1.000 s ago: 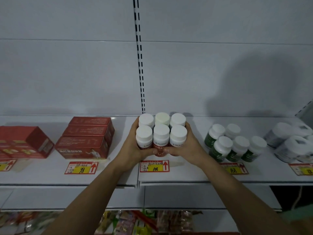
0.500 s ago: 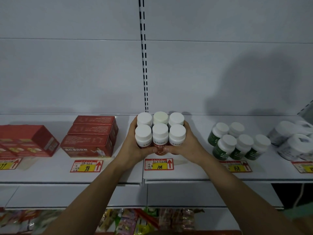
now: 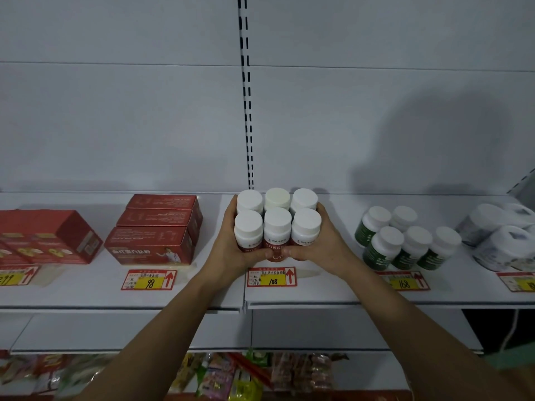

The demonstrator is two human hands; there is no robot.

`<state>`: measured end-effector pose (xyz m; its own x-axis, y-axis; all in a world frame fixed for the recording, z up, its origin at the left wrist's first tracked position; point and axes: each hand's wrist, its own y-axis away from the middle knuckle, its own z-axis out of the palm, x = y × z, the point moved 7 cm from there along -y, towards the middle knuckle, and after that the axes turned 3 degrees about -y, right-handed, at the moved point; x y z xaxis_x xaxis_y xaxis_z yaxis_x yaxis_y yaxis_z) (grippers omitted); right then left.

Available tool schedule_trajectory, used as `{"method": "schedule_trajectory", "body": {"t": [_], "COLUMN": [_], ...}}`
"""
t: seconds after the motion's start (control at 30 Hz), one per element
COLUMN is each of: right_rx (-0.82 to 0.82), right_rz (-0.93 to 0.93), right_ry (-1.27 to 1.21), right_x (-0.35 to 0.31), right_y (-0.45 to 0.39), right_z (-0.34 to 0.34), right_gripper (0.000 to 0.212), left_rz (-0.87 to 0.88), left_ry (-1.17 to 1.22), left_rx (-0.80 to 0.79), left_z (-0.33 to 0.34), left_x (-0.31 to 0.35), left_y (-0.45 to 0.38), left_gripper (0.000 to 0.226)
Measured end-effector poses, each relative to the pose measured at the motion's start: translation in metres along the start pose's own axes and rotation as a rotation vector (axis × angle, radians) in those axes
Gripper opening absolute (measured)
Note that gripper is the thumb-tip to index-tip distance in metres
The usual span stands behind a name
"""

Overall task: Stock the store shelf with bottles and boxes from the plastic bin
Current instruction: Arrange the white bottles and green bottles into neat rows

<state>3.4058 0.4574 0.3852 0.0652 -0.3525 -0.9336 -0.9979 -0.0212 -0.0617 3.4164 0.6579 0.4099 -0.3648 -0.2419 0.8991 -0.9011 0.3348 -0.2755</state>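
Several red-labelled bottles with white caps (image 3: pixel 277 224) stand packed together in two rows on the white shelf (image 3: pixel 318 293), above the price tag marked 108 (image 3: pixel 271 277). My left hand (image 3: pixel 231 250) presses against the left side of the group, fingers wrapped round the front. On the right side my right hand (image 3: pixel 321 247) cups the group the same way. The plastic bin is not in view.
Stacked red boxes (image 3: pixel 157 227) lie left of the bottles, with more red boxes (image 3: pixel 43 238) at the far left. Green bottles with white caps (image 3: pixel 402 238) stand to the right, and white tubs (image 3: pixel 503 235) beyond them. A lower shelf holds packaged snacks (image 3: pixel 231 374).
Both hands keep the same hold on the bottle group. Only the camera view has shifted slightly; the bottles stay in the same spot on the shelf.
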Motion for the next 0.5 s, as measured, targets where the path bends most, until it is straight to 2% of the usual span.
{"method": "schedule_trajectory", "body": {"t": [0.17,0.27,0.37,0.5], "right_rx": [-0.052,-0.054,-0.055,-0.033], "right_rz": [-0.026,0.024,0.018,-0.024], "right_ry": [-0.050,-0.090,-0.005,0.135], "right_x": [-0.006,-0.007,-0.022,-0.057], "right_y": [0.007,0.011,0.015,0.020], "right_z": [-0.005,-0.014,-0.027,-0.047], "right_gripper": [0.114,0.126,0.127,0.099], "left_rz": [-0.068,-0.112,-0.056,0.036], "left_ry": [0.056,0.015,-0.126,-0.361], "left_rx": [0.006,0.002,0.014,-0.006], "left_z": [-0.006,-0.017,-0.037,-0.063], "left_x": [-0.003,-0.003,0.013,0.049], "left_y": [0.004,0.009,0.003,-0.015], "left_gripper": [0.112,0.120,0.101,0.069]}}
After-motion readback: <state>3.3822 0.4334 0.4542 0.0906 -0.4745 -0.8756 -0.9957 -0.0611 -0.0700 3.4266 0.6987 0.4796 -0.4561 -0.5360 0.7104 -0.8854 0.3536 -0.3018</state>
